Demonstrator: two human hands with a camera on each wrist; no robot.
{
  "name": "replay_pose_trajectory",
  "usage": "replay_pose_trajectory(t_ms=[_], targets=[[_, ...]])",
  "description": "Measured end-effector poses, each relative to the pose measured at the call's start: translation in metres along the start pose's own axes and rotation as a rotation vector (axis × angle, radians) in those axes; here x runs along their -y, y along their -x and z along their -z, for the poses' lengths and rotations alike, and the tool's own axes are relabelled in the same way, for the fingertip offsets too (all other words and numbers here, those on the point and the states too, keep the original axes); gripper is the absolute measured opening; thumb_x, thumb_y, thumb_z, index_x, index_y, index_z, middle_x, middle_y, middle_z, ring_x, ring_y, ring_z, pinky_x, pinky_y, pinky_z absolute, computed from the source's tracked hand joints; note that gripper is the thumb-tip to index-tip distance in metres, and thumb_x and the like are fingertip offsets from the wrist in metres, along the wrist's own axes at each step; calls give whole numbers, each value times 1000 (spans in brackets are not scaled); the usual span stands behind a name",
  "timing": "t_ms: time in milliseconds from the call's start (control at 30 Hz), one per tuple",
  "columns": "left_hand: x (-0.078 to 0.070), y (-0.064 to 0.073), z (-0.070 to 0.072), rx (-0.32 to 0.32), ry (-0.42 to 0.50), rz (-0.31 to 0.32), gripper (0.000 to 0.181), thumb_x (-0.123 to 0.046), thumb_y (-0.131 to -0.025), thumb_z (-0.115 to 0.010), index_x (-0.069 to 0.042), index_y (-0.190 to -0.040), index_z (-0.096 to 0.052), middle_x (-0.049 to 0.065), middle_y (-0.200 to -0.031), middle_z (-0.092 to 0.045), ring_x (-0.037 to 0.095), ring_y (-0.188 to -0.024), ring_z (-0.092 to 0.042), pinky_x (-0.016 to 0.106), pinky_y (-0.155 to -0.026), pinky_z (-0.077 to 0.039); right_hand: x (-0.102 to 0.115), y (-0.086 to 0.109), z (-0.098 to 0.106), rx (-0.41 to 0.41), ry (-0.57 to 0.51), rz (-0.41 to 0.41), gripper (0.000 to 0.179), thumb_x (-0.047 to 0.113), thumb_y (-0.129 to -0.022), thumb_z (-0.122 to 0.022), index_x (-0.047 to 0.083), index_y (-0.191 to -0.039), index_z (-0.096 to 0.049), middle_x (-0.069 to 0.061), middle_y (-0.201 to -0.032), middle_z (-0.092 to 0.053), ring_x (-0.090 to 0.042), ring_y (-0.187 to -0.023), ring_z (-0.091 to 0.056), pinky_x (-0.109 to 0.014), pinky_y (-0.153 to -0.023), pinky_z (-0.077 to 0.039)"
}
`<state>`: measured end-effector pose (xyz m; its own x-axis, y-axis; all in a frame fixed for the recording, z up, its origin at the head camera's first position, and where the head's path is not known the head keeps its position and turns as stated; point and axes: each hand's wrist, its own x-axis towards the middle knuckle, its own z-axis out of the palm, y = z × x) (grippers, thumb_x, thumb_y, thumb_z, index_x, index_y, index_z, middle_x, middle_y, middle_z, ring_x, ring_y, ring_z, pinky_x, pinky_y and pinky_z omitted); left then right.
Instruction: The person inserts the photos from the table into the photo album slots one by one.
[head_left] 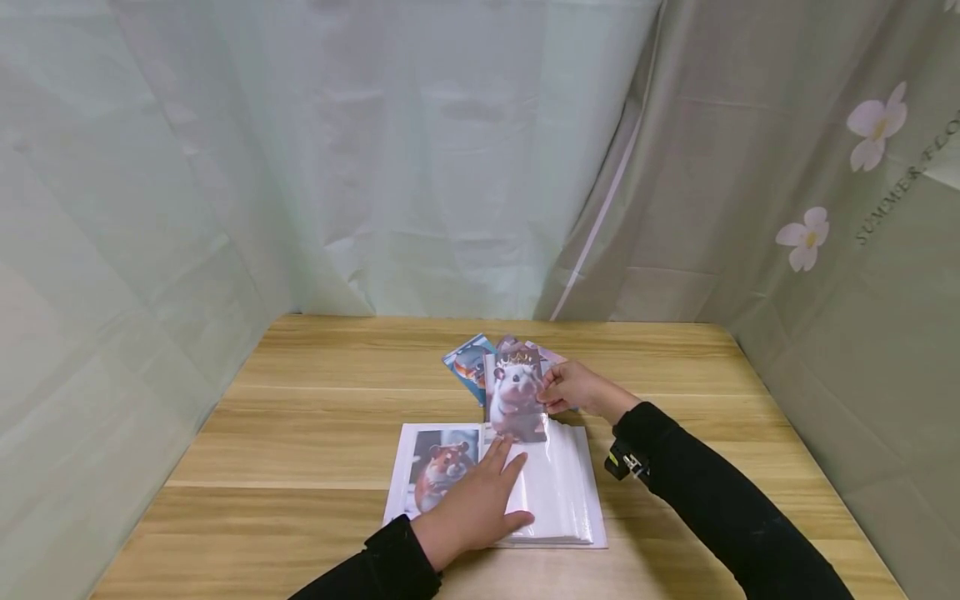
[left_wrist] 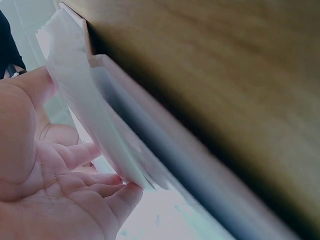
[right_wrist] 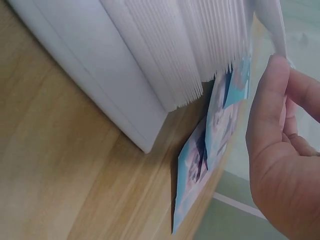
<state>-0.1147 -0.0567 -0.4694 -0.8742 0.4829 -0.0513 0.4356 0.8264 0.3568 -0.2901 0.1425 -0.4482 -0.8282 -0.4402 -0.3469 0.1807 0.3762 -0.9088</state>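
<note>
A photo album (head_left: 597,508) lies open on the table, with a picture of a brown hamster (head_left: 441,477) on its left page. My right hand (head_left: 579,390) pinches the right edge of a photo of a crowned white hamster (head_left: 516,392). The lower end of that photo overlaps the top of the right-hand page; whether it is inside the clear sleeve I cannot tell. Across this page rests my left hand (head_left: 480,504), fingers extended, fingertips near the photo's bottom edge. In the left wrist view, its fingers (left_wrist: 122,202) touch the album's page edges (left_wrist: 85,95).
Behind the album, several loose pictures (head_left: 467,363) lie fanned and overlapping, partly covered by the held photo. The right wrist view shows some of these pictures (right_wrist: 192,167) beside the thick stack of sleeves (right_wrist: 160,55). Curtains (head_left: 465,167) enclose the wooden table (head_left: 300,400).
</note>
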Motion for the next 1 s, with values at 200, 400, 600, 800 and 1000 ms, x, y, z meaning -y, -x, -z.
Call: replay_pose_trajectory(t_ms=[200,400,600,800,1000], targets=[[0,1,1,4,9,1,81,-50,-91,-69,-5,-152,-41,21,-162,-23,33,-151,-20,46,-112,-38,-6,0,-1,12,-17,-14,14,-8,-91,-65,0,-85,-55,-8,-77,-61,-16,-64,-61,-26,-63,-58],[0,1,1,7,13,3,81,-50,-91,-70,-5,-152,-41,21,-162,-23,33,-151,-19,46,-112,-38,-11,0,-1,19,-62,-28,15,-9,-90,-65,0,-86,-54,-7,-77,-62,-14,-62,-61,-24,-60,-56],[0,0,-1,6,-3,-1,81,-50,-91,-69,-5,-152,-41,22,-162,-23,34,-151,-20,45,-113,-37,-13,-1,0,37,-93,-22,12,-8,-91,-64,-1,-88,-55,-7,-78,-62,-14,-64,-61,-24,-62,-56],[0,0,0,6,-5,-3,81,-50,-91,-69,-5,-151,-41,21,-162,-23,33,-151,-20,45,-113,-37,-16,-7,3,17,-104,-42,8,-3,-95,-62,-1,-89,-58,-8,-78,-61,-15,-64,-62,-26,-63,-58],[0,1,0,2,-9,-3,80,-50,-91,-69,-5,-151,-42,22,-162,-24,34,-150,-22,45,-113,-37,-13,-15,7,-13,-100,-66,10,3,-100,-58,-6,-96,-60,-10,-80,-62,-18,-69,-63,-28,-68,-59]])
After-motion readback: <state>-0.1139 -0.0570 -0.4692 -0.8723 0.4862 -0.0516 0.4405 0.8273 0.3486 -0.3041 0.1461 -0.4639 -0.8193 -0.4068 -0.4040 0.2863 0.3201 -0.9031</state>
